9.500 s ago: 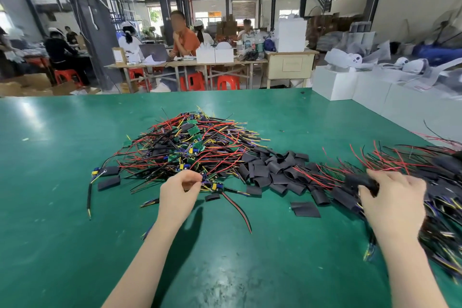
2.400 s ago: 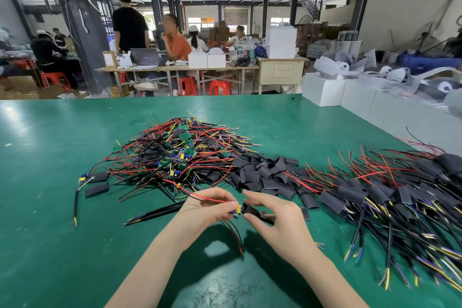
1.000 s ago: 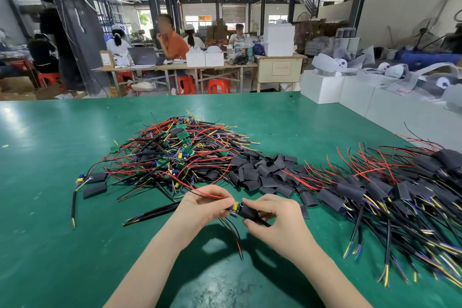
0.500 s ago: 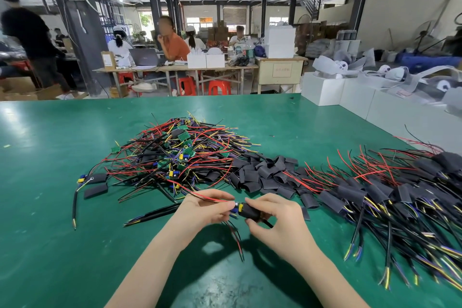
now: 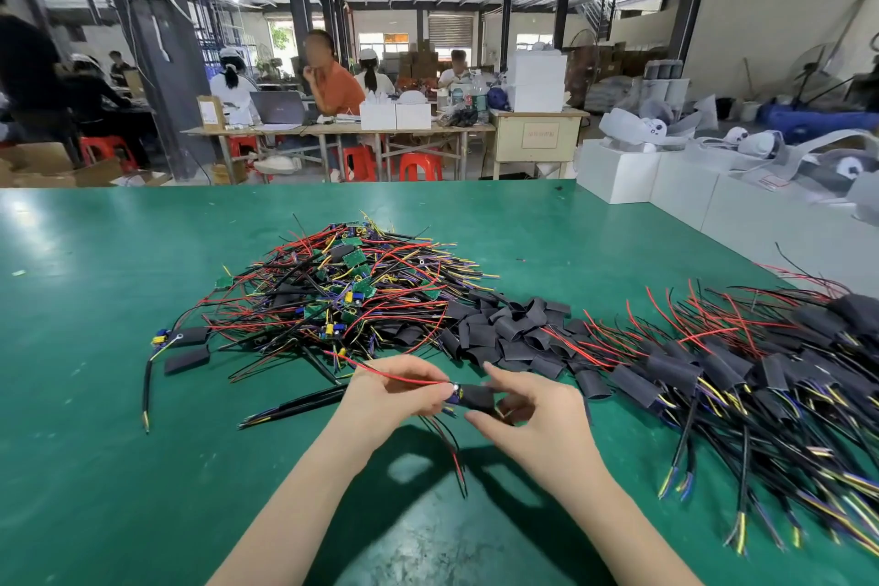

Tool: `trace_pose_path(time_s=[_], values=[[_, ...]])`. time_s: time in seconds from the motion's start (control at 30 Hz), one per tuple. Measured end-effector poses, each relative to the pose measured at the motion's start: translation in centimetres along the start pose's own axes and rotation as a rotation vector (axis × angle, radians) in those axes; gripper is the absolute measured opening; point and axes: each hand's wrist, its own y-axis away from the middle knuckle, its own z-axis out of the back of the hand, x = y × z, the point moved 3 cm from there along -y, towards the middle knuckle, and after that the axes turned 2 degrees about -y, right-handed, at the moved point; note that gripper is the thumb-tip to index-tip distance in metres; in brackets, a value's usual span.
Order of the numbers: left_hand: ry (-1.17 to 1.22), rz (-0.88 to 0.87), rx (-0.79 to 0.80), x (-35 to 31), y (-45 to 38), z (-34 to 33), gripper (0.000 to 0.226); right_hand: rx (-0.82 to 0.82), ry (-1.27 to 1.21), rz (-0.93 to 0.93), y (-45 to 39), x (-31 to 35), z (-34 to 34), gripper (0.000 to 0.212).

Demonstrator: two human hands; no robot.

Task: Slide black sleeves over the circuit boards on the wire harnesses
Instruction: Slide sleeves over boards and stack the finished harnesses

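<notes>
Seen from above a green worktop (image 5: 119, 300). Near its front edge, two bare hands meeting over one wire harness (image 5: 430, 435). Left hand (image 5: 395, 390) pinching the harness at a red wire. Right hand (image 5: 532, 414), fingers curled, pinching a black sleeve (image 5: 477, 396) drawn over the circuit board; board itself hidden inside. Centre: tangled pile of unsleeved harnesses (image 5: 352, 295), too many to count. Beside it, a heap of loose sleeves (image 5: 504, 328), uncountable. Toward the right edge, sleeved harnesses (image 5: 742, 381), cut off by the frame. Two stray sleeves (image 5: 187, 359) at left.
</notes>
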Motion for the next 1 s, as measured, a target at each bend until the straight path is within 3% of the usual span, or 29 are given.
trace_pose_path(time_s=[0.07, 0.13, 0.2, 0.33, 0.47, 0.63, 0.8, 1.0], values=[[0.017, -0.035, -0.057, -0.1, 0.0, 0.3, 0.008, 0.017, 0.007, -0.103, -0.2, -0.5, 0.1, 0.037], [0.036, -0.045, -0.089, 0.0, -0.1, 0.3, 0.009, 0.069, -0.026, -0.127, -0.2, -0.6, 0.1, 0.014], [0.04, -0.039, -0.095, 0.2, -0.1, 0.1, 0.01, 0.093, -0.043, -0.13, -0.1, -0.4, 0.0, 0.009], [0.037, -0.047, -0.099, 0.4, 0.0, -0.3, 0.008, 0.086, -0.015, -0.154, 0.0, -0.7, 0.1, 0.023], [0.019, -0.062, -0.111, 0.5, 0.2, -0.8, 0.008, 0.118, 0.014, -0.154, 0.0, -0.9, 0.0, 0.021], [0.097, -0.029, -0.053, 0.3, 0.1, -0.5, 0.009, 0.1, -0.186, -0.224, -0.2, -0.7, 0.2, 0.02], [0.026, -0.088, 0.003, -0.4, 0.0, -0.5, 0.016, 0.127, -0.456, -0.325, -0.1, -0.5, -0.1, 0.022], [0.102, -0.006, -0.047, 0.2, 0.2, -0.7, 0.024, 0.139, -0.375, -0.286, -0.1, -0.6, 0.0, 0.027]])
